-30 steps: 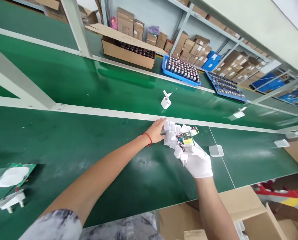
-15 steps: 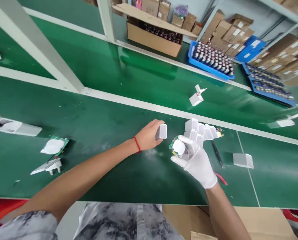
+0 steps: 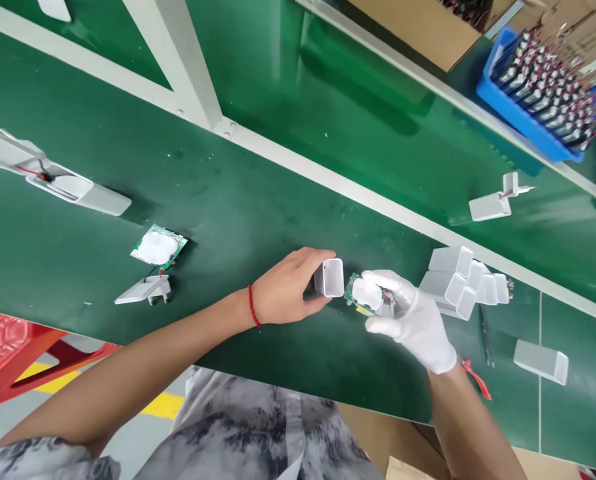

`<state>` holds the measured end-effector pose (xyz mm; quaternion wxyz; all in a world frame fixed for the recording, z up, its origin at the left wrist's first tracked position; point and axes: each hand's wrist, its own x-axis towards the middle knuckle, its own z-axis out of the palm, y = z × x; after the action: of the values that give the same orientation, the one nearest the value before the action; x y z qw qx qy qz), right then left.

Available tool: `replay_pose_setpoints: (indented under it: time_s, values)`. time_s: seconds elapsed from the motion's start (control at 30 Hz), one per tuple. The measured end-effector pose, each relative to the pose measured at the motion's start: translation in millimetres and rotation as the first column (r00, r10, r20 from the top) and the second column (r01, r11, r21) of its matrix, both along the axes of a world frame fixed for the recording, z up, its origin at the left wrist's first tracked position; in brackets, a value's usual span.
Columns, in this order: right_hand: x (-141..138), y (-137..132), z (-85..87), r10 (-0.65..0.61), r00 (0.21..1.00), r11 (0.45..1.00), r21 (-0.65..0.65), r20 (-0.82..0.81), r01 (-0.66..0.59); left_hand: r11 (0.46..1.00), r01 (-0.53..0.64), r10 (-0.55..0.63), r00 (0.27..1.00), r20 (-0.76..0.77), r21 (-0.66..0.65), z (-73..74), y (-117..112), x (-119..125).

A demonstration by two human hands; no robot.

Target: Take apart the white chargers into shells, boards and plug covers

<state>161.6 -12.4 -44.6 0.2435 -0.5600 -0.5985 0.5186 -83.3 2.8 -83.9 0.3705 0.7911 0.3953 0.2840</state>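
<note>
My bare left hand [image 3: 293,287], with a red cord at the wrist, is closed around a white plastic casing [image 3: 333,278]. The casing's open end faces right. My right hand [image 3: 413,320], in a white glove, grips a green circuit board [image 3: 367,293] by its edges. A white pad covers the board's upper face, and a bit of yellow shows at its lower edge. The board is just right of the casing's opening, with a small gap between them. Several white casings [image 3: 448,283] are stacked beyond my right hand.
Left on the green bench [image 3: 258,193] are another padded board [image 3: 158,247], a white plug piece [image 3: 145,288] and a long casing with wires [image 3: 58,177]. Red-handled pliers [image 3: 478,381], a black tool [image 3: 486,335] and a single casing [image 3: 542,361] lie right. A blue tray [image 3: 523,107] stands behind.
The view has shifted left and closer to the bench. My right hand has brought the circuit board nearer and more in line with the casing's opening. My left hand still holds the casing.
</note>
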Motion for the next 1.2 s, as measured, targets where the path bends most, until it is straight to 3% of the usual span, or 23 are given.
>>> replay_pose_setpoints:
  time_s: [0.1,0.2,0.27,0.4,0.6,0.67,0.77,0.93,1.07,1.2]
  values:
    - [-2,4,7.8,0.116,0.992,0.98,0.155,0.053,-0.123,0.999,0.05,-0.05,0.997,0.05,-0.011,-3.2,4,-1]
    - [-10,8,18.5,0.193,0.946,0.934,0.247,0.259,-0.258,0.997,0.083,-0.083,0.992,0.094,0.003,-7.5,7,-1]
    - [-17,11,23.3,0.137,0.934,0.943,0.246,0.329,-0.225,0.995,0.094,-0.095,0.989,0.111,0.011,-9.9,7,-2]
    - [-28,18,23.1,0.032,0.955,0.964,0.244,0.296,-0.108,0.995,0.102,-0.101,0.988,0.113,-0.002,-12.3,7,-2]
    - [-24,23,25.5,0.036,0.949,0.943,0.303,0.312,-0.135,0.997,0.071,-0.067,0.989,0.13,-0.026,-15.4,8,-3]
    - [-21,22,32.7,0.099,0.918,0.938,0.272,0.385,-0.215,0.996,0.085,-0.084,0.984,0.159,-0.002,-17.2,8,-3]
    - [-21,20,43.6,0.211,0.815,0.874,0.268,0.54,-0.405,0.996,0.087,-0.091,0.979,0.182,0.029,-18.8,9,-3]
    - [-31,20,52.8,0.088,0.718,0.814,0.366,0.691,-0.451,0.997,0.079,-0.082,0.981,0.178,0.024,-18.4,9,-3]
    - [-44,24,57.3,0.138,0.596,0.72,0.333,0.791,-0.609,0.997,0.077,-0.08,0.983,0.166,0.026,-19.3,8,-3]
    - [-51,27,57.3,0.111,0.552,0.665,0.351,0.826,-0.659,0.996,0.079,-0.083,0.982,0.17,0.035,-20.9,8,-3]
